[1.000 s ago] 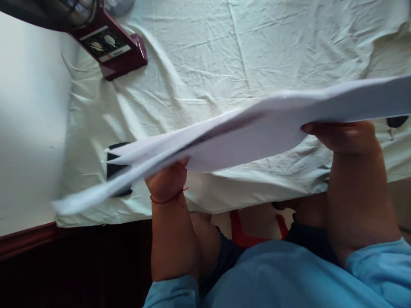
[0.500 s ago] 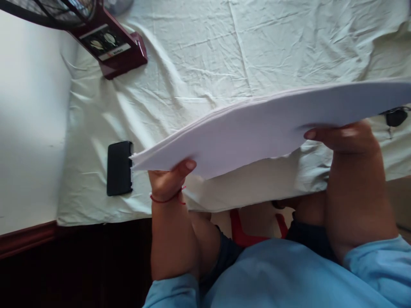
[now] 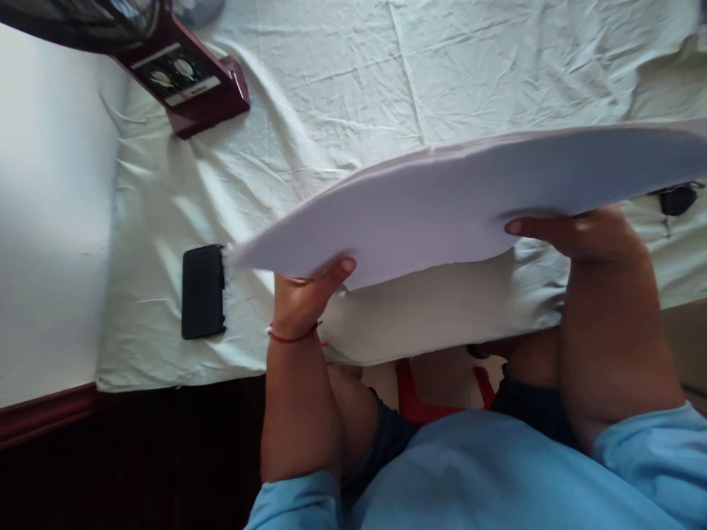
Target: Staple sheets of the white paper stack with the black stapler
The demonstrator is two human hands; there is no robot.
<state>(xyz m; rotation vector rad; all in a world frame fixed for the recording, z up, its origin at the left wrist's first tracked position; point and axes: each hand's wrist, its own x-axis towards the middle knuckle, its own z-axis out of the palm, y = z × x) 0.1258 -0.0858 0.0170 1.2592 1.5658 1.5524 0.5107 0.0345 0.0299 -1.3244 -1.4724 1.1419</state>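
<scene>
A creased white cloth (image 3: 342, 96) covers the table, with a dark red fan base (image 3: 191, 85) at its far left corner and a black phone (image 3: 203, 291) near the front edge. Above the cloth, the stack of white paper (image 3: 458, 199) is held up off the table. The left hand (image 3: 303, 298) grips its near left corner, thumb pressed beneath; the right hand (image 3: 579, 235) clasps the right side from below.

A matt white paper stack (image 3: 469, 199), smooth, crosses the middle of the frame. Beneath it lies a creased, matt pale cloth (image 3: 342, 81). At lower left sits a matt black case (image 3: 203, 291). Upper left: a glossy maroon plastic fan base (image 3: 191, 81). Bottom: soft blue cloth sleeves (image 3: 469, 478).
</scene>
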